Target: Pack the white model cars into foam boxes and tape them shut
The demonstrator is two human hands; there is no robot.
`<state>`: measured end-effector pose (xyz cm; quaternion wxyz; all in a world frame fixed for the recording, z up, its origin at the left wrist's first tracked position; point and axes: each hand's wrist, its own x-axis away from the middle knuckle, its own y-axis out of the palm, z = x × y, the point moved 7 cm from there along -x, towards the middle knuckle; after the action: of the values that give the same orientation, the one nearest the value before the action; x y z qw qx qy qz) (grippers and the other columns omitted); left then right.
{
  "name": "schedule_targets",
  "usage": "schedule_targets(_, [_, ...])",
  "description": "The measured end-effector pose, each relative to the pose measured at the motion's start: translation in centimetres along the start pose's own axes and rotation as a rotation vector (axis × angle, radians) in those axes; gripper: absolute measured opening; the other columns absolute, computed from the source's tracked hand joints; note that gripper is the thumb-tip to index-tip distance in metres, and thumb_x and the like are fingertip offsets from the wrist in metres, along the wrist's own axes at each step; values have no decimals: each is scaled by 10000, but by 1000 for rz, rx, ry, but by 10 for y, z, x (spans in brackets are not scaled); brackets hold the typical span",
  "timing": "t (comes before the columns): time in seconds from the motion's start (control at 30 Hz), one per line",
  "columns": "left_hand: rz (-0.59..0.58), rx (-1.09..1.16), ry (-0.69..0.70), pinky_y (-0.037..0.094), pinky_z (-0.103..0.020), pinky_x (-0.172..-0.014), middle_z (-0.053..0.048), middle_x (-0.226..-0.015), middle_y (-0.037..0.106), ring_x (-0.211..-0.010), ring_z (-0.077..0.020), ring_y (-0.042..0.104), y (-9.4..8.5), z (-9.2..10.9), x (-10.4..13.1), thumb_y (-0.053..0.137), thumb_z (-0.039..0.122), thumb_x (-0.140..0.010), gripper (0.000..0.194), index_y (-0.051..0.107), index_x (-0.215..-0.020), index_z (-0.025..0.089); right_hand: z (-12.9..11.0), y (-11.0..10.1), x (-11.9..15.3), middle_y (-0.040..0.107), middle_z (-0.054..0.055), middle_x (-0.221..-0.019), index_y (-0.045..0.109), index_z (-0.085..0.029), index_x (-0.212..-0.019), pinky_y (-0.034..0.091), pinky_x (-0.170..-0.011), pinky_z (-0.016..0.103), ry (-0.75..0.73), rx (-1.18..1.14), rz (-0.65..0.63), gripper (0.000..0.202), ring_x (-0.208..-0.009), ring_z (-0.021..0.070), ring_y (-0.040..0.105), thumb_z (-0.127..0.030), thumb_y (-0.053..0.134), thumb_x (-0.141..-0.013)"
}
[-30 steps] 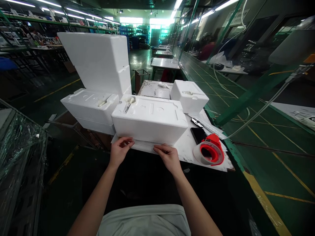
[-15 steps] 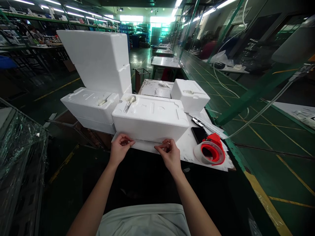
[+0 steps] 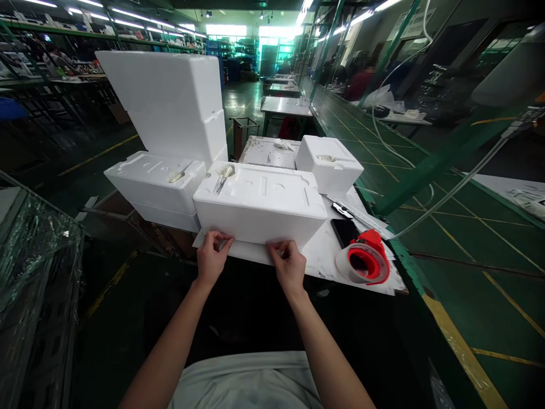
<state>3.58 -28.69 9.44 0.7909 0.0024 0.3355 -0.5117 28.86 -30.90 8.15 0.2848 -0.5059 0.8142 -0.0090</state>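
A long white foam box [image 3: 259, 196] stands at the near edge of the table, with a small bag holding metal parts [image 3: 223, 178] lying on its top. Both hands are at the lower front edge of this box. My left hand [image 3: 212, 258] is near its left part, thumb and forefinger pinched together. Further right, my right hand [image 3: 288, 262] makes a similar pinch close to the box's front face. Whatever is between the fingertips is too thin or hidden to make out. A strip of white tabletop shows between the hands, below the box.
A tape dispenser [image 3: 368, 258] with red parts, a phone [image 3: 344, 232] and a black-and-white object [image 3: 342, 210] lie to the right. A smaller foam box [image 3: 330, 165] stands behind. Foam boxes [image 3: 166, 96] are stacked at left, beside a lower one [image 3: 155, 187]. A green post [image 3: 430, 159] slants at right.
Both hands have moved slightly inward and up against the box's lower front edge, their fingers still pinched. The boxes and the tape dispenser have stayed in place.
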Motion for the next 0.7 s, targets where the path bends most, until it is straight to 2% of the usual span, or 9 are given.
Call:
schedule_targets(0.23, [-7,3,31,469,-291,-632,-18,-825,759,-566,-133,490,1,-1,2,724,375,-873,252,512,-815,251,-1,0,4,737,30,-770,416,-269,-718,421,-573,310,-55,9,22,407,-556,153,524,-517,648,-942])
schedule_targets(0.5, [-54,15,23,472,-275,-608,-9,-822,755,-560,-126,505,-3,-6,7,733,378,-863,261,510,-813,251,2,0,8,738,25,-757,439,-264,-714,465,-582,312,-92,2,-29,404,-598,171,616,-513,648,-953])
schedule_targets(0.7, [-26,6,30,477,-285,-633,-13,-838,764,-578,-134,514,-1,-5,3,729,384,-875,272,498,-808,256,-1,1,7,756,40,-794,438,-264,-717,468,-583,312,-104,17,19,401,-634,182,662,-498,648,-966])
